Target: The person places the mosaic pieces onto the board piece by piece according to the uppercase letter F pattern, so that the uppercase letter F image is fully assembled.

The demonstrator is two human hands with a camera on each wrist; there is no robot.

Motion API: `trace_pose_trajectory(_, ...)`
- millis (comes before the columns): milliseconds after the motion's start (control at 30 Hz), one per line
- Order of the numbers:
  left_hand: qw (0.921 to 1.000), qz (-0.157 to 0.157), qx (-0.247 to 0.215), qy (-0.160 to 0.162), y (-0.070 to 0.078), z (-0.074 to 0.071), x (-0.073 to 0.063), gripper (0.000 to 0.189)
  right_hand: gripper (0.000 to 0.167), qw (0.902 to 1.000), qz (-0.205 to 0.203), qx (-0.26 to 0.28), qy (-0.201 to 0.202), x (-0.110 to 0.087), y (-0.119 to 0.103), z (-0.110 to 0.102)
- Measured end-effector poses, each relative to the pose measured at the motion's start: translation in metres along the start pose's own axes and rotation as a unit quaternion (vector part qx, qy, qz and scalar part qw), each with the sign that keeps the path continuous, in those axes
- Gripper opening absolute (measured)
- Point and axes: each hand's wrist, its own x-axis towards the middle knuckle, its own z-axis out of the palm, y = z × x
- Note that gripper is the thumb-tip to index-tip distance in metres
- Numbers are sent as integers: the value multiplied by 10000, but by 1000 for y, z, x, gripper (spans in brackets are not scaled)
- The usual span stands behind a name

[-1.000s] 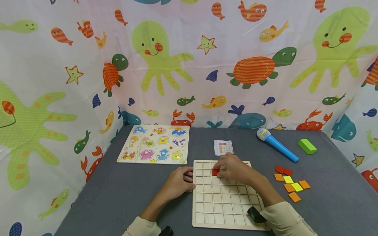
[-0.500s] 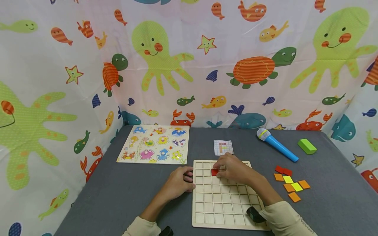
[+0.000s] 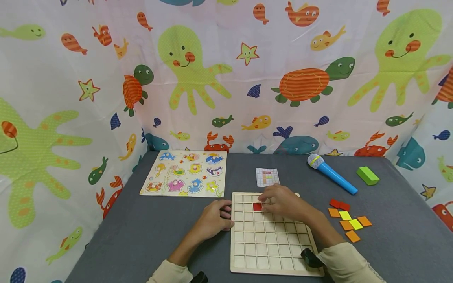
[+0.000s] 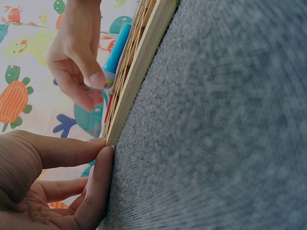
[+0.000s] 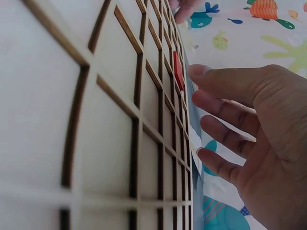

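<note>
A pale wooden grid board (image 3: 257, 248) lies on the dark grey table. My left hand (image 3: 211, 221) holds its left edge; in the left wrist view the thumb (image 4: 72, 152) and index finger (image 4: 100, 179) meet at that rim. One red square tile (image 3: 257, 207) sits on the grid near the far side. My right hand (image 3: 283, 202) hovers just right of this tile, with thumb and fingers spread and nothing between them. In the right wrist view, the right thumb (image 5: 230, 81) stands a little away from the red tile (image 5: 178, 72).
Loose red, orange and yellow tiles (image 3: 345, 215) lie right of the board. Behind it is a small pattern card (image 3: 267, 177). A blue toy microphone (image 3: 334, 175) and a green block (image 3: 368, 175) lie at the back right; an animal peg puzzle (image 3: 184, 173) is back left.
My right hand has let go of the red tile and drawn slightly to the right. The tile shifted a touch left and stays on the grid. My left hand has not moved.
</note>
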Motion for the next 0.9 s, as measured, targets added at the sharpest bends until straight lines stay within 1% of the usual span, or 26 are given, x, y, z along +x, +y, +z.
trace_pose_trajectory(167, 10000, 0, -13, 0, 0, 0, 0, 66, 26, 9993, 281, 258, 28, -11, 4, -10)
trace_pose_trajectory(500, 10000, -25, 72, 3, -1, 0, 1, 64, 28, 9980, 450, 353, 258, -41, 17, -28)
trace_pose_trajectory(700, 10000, 28, 5, -39, -1, 0, 0, 65, 32, 9969, 647, 165, 426, -55, 25, -36)
trace_pose_trajectory(900, 10000, -13, 68, -40, -2, 0, 1, 64, 32, 9951, 781, -23, 599, -69, 36, -42)
